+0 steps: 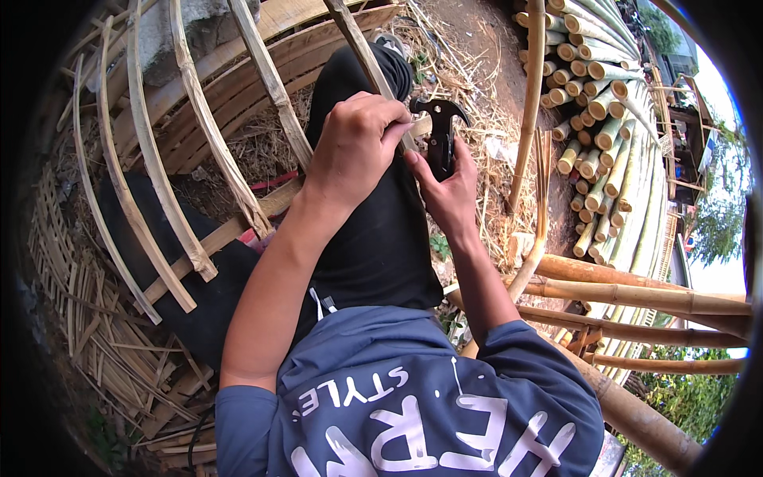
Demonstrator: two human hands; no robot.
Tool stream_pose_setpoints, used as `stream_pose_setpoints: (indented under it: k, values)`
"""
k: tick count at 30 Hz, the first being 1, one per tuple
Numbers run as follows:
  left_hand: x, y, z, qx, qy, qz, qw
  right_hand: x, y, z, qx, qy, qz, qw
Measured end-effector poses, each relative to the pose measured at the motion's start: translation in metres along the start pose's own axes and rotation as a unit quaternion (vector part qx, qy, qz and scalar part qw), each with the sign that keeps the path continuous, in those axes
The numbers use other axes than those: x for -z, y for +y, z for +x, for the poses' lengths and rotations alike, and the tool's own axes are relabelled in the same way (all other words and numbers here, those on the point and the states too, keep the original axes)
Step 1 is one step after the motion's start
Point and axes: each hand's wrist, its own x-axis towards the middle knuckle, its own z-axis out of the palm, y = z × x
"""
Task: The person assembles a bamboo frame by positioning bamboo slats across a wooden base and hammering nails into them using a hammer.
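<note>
- The curved bamboo frame (199,151) arcs over the person's lap, its slats lashed to cross strips; I count about six upright slats in view (more may be hidden past the dark rim). If the slat being worked springs loose, my guess is the neighbours would shift with it.
- One stack of cut bamboo poles (604,119) lies well apart at the upper right, too many ends to count; four or five long poles (636,298) cross nearer, at the right.
- One bamboo slat (362,48) runs down between the hands. The left hand (354,143) is closed round it, fingers curled tight, and could be struck or pinched if the tool slips.
- One small black claw hammer (439,135) stands upright just beside that slat, the right hand (449,195) wrapped round its handle. The two hands nearly touch, so a glancing blow would likely land on the left knuckles.
</note>
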Motion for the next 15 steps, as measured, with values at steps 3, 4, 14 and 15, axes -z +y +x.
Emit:
stream_pose_setpoints:
  k: [3,4,14,15]
  values:
    - [0.001,0.002,0.003,-0.002,-0.009,0.018,1.000,0.000,-0.001,0.002,0.013,0.001,-0.015,1.000]
    - [0.000,0.003,0.004,-0.004,-0.009,0.021,1.000,0.000,-0.002,0.002,0.015,0.001,-0.011,1.000]
    - [0.016,0.020,0.009,0.069,0.023,-0.107,0.992,-0.003,-0.005,-0.006,-0.019,-0.002,0.065,0.998]
    - [0.020,0.025,0.012,0.071,0.037,-0.121,0.989,-0.001,-0.004,-0.006,-0.024,-0.002,0.062,0.998]
